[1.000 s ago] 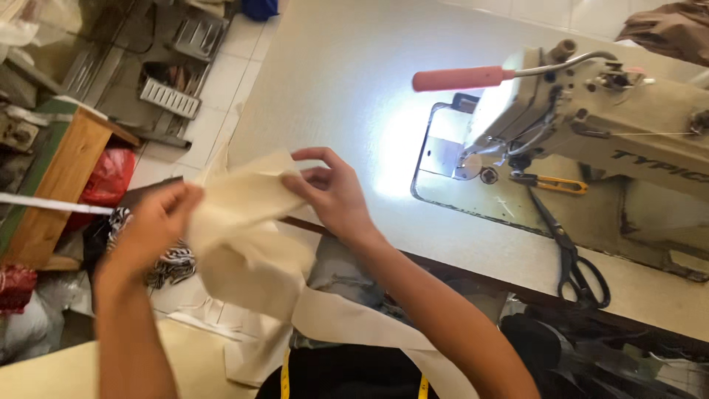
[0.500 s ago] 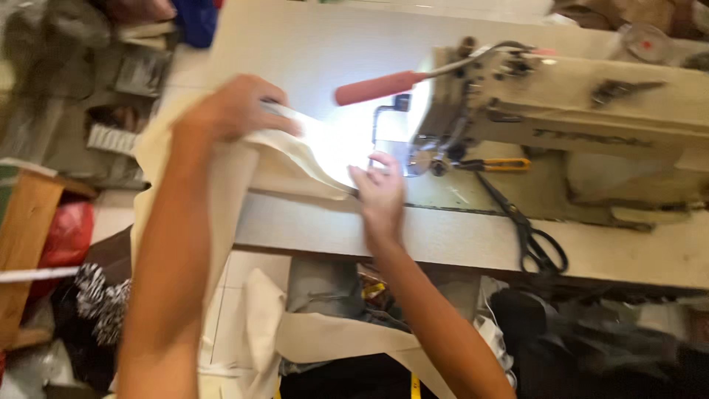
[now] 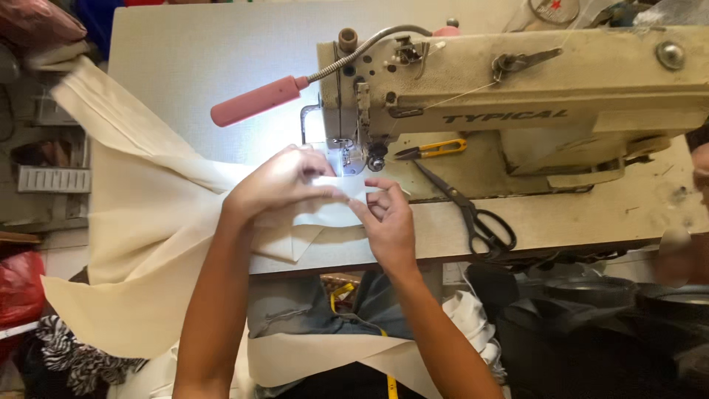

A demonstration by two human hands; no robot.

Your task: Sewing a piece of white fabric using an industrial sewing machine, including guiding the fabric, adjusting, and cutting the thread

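A long piece of cream fabric (image 3: 140,222) drapes off the left edge of the sewing table (image 3: 207,66). Its near end lies under the lit needle area of a cream industrial sewing machine (image 3: 517,96). My left hand (image 3: 277,185) presses on top of the fabric end just in front of the needle. My right hand (image 3: 388,218) pinches the fabric's edge from the right, fingertips touching the left hand's. Both hands hold the same piece flat on the table.
Black scissors (image 3: 473,214) and yellow-handled thread snips (image 3: 432,150) lie to the right of the needle. A pink-handled lamp arm (image 3: 258,101) juts left from the machine. A red bag (image 3: 18,284) and clutter sit on the floor at left. More cream fabric (image 3: 317,355) lies on my lap.
Both hands carried the fabric from the left side up onto the table and brought its end to the needle area. The view shifted right and closer to the machine.
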